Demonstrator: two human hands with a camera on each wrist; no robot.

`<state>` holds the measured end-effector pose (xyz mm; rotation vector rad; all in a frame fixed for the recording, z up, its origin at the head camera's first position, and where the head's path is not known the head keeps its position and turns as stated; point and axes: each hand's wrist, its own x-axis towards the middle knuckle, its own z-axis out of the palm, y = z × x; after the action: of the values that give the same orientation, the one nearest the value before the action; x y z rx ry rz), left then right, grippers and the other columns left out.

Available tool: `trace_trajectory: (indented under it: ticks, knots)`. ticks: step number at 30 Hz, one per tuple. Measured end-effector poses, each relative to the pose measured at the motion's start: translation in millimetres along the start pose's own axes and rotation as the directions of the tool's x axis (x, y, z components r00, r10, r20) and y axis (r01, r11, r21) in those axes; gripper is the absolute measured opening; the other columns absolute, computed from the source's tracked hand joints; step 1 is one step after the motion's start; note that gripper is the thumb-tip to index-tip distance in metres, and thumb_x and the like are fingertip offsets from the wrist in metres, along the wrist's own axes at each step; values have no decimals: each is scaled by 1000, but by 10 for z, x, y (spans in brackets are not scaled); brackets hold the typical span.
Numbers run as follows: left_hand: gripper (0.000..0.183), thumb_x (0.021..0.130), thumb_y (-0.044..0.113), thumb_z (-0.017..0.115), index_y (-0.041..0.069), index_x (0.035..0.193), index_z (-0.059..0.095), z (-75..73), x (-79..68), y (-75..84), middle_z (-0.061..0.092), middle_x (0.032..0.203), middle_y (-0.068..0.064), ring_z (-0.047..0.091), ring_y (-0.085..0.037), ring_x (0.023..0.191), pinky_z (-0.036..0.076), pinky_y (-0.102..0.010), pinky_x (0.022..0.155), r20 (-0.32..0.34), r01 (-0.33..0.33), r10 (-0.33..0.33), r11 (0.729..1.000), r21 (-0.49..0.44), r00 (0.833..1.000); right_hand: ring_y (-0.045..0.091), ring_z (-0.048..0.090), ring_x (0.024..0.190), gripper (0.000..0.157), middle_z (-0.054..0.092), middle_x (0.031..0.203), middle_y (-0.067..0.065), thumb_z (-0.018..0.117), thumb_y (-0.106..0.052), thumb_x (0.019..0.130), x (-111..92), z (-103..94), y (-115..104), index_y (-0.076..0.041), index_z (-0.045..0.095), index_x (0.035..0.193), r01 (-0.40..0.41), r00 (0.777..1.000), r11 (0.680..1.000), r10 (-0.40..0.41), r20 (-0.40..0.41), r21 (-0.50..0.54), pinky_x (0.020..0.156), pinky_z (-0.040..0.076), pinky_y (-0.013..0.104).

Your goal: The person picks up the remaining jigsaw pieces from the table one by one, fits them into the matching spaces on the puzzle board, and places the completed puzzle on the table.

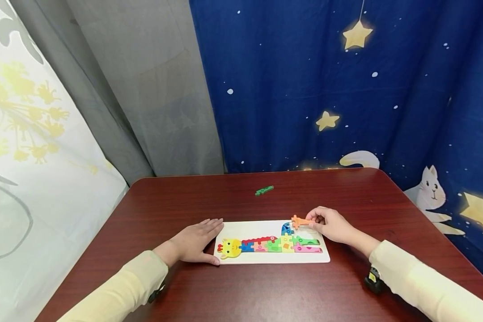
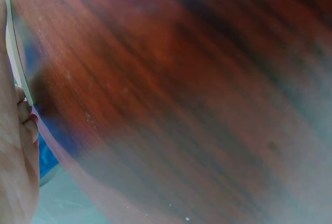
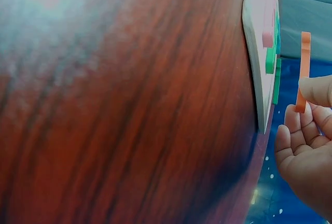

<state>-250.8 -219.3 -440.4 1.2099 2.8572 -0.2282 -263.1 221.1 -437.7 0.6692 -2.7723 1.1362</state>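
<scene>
A white puzzle board (image 1: 257, 259) lies on the table, with a giraffe of coloured pieces set in it: a yellow head (image 1: 230, 248) at the left, several body pieces, and green and pink legs (image 1: 307, 249) at the right. My right hand (image 1: 331, 224) pinches an orange puzzle piece (image 1: 301, 222) between thumb and fingers above the board's upper right, close to a blue piece (image 1: 287, 229). In the right wrist view the orange piece (image 3: 304, 53) is seen edge-on, raised off the board. With fingers extended, my left hand (image 1: 198, 240) rests on the board's left end.
A small dark green puzzle piece (image 1: 264, 190) lies on the table beyond the board. The reddish-brown table (image 1: 177, 197) ends at a rounded far edge, with grey and blue starry curtains (image 1: 290, 89) behind it. A white patterned cloth (image 1: 44, 179) hangs along the left.
</scene>
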Motion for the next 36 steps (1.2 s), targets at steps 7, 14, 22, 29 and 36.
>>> trace_trajectory:
  ticks: [7,14,22,29,36]
  knots:
    - [112,77,88,30,7,154,25,6,-12,1,22,159,-8,21,-22,145,19,-36,116,0,4,-4,1000,-3,1000,17,50,75,12,55,81,-2,69,-1,87,-13,18,5,-10,67,92,3,1000,1000,-3,23,-1,61,44,24]
    - [112,78,88,30,5,154,26,13,-14,-5,23,159,-10,22,-23,144,19,-36,116,-11,-9,9,1000,4,1000,16,50,75,12,55,81,-2,70,-1,86,-25,44,5,-11,66,90,13,999,1000,-12,44,-6,63,44,24]
    - [112,78,87,30,5,154,26,23,-10,-8,23,159,-10,22,-23,144,18,-36,116,-15,-14,14,1000,9,1000,15,50,75,11,55,81,-3,71,-2,86,-32,61,19,-12,66,91,29,998,1000,-29,60,-6,64,44,25]
    - [112,78,88,30,6,154,25,20,-9,-8,22,159,-9,21,-22,145,18,-36,116,-10,-6,6,1000,8,1000,14,50,75,12,55,81,-4,71,-2,86,-31,60,31,-12,66,91,34,997,999,-33,68,-10,64,44,25]
    - [112,78,88,29,6,154,24,0,-9,-6,22,159,-8,21,-21,145,18,-35,116,-1,0,0,1000,9,1000,13,50,74,13,54,81,-4,71,-2,85,-30,61,18,-12,66,89,38,997,999,-36,73,-27,64,44,24]
